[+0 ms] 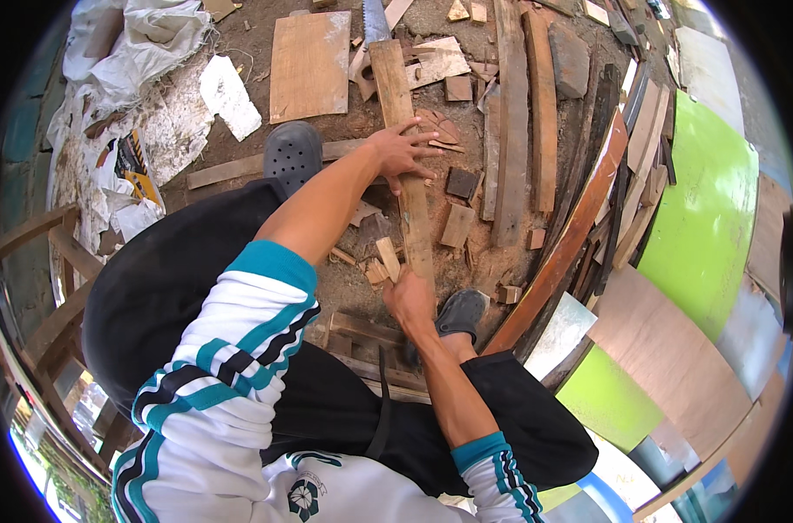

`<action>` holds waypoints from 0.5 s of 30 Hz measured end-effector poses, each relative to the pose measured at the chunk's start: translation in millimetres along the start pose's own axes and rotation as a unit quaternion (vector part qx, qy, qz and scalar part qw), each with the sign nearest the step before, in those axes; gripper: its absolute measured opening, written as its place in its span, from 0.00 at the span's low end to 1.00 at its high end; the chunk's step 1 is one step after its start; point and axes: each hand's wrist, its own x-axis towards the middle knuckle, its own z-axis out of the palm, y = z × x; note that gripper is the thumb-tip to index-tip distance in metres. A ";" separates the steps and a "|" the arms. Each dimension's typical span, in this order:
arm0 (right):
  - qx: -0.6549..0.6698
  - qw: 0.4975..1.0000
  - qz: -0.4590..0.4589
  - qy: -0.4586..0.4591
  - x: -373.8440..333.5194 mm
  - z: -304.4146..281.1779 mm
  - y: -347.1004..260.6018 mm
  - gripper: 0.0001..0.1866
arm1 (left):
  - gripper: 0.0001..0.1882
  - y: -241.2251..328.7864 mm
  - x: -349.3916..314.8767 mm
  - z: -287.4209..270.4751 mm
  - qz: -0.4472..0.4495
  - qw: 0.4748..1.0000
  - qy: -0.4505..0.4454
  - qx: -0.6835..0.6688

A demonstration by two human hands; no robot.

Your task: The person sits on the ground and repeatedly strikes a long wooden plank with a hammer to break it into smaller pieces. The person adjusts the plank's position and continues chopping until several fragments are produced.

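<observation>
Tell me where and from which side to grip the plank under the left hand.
From above, probably by both long edges of the plank, on the bare stretch between the left hand and right hand: it looks narrow enough to span, with its broad face up.

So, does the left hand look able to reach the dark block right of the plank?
Probably yes: the dark block lies just right of the left hand, with nothing seen covering it; the hand may only need to leave the plank.
</observation>
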 end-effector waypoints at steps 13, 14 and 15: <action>-0.015 0.999 -0.007 -0.038 -2.0 -1.5 -8.8 0.13 | 0.46 -0.6 2.2 -6.6 -0.007 0.999 -0.038 0.017; -0.029 0.999 -0.006 -0.043 -2.5 -3.7 -5.1 0.13 | 0.46 -1.9 1.4 -6.0 -0.006 0.999 -0.038 0.015; -0.043 0.998 -0.005 -0.049 -3.1 -4.5 -2.7 0.13 | 0.46 -2.3 1.0 -5.3 -0.006 0.999 -0.038 0.014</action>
